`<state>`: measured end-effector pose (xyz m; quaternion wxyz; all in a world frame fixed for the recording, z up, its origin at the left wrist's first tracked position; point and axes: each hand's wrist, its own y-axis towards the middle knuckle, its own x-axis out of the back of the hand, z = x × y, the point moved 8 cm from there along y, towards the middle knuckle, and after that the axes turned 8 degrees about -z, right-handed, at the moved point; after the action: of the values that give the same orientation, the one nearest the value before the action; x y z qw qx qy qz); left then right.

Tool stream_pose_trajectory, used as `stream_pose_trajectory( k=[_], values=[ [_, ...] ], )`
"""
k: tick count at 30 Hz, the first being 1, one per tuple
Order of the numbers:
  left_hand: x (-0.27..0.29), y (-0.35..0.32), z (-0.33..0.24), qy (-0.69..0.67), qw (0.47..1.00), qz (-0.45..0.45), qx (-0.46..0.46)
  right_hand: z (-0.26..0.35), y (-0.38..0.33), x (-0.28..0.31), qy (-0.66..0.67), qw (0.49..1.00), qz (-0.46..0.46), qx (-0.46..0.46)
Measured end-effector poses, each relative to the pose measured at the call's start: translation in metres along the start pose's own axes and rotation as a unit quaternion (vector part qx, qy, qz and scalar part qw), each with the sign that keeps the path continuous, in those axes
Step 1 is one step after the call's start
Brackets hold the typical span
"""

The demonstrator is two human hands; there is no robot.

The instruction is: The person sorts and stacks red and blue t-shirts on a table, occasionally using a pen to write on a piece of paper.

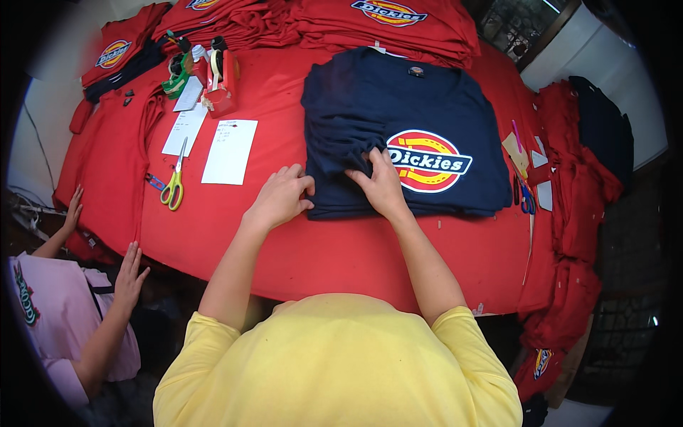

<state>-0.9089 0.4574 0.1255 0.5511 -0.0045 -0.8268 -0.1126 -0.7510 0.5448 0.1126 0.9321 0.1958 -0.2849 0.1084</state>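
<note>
A folded navy sweatshirt (341, 85) with a round red and yellow printed patch lies in front of me, its left half bunched into creases. Its lower edge shows several layers; whether these are one garment or a stack I cannot tell. My right hand (384, 186) pinches the gathered fabric just left of the patch, thumb and fingers closing on a fold. At the lower left edge of the sweatshirt is my left hand (279, 197), its fingers curled and thumb and fingertips against the cloth's border.
Red cloth (270, 249) covers the table. Yellow-handled scissors (173, 185), paper sheets (229, 153) and a red tape dispenser (222, 89) lie to the left. Piled red garments (398, 35) line the far side. Blue-handled scissors (527, 199) lie right. A co-worker's hand (130, 276) rests at the left edge.
</note>
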Motion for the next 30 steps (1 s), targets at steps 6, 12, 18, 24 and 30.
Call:
stream_pose_trajectory(
  k=[6, 12, 18, 24, 30],
  values=[
    [0.028, 0.007, -0.002, -0.085, 0.986, -0.139, -0.020, 0.022, -0.024, -0.012, -0.130, 0.976, -0.024, 0.171],
    [-0.001, -0.005, -0.010, -0.022, 0.999, -0.003, 0.031, 0.002, -0.007, -0.004, -0.004, 0.999, 0.005, 0.032],
    [0.004, -0.003, 0.010, -0.085, 0.995, 0.012, 0.044, 0.036, -0.029, -0.011, -0.157, 0.970, 0.007, 0.184],
    [0.005, -0.006, -0.007, -0.083, 0.996, 0.016, 0.042, -0.001, -0.017, -0.016, -0.088, 0.991, -0.009, 0.098],
    [-0.011, -0.010, 0.007, -0.002, 1.000, 0.021, -0.022, 0.025, -0.027, -0.011, -0.120, 0.975, -0.022, 0.186]
  ],
)
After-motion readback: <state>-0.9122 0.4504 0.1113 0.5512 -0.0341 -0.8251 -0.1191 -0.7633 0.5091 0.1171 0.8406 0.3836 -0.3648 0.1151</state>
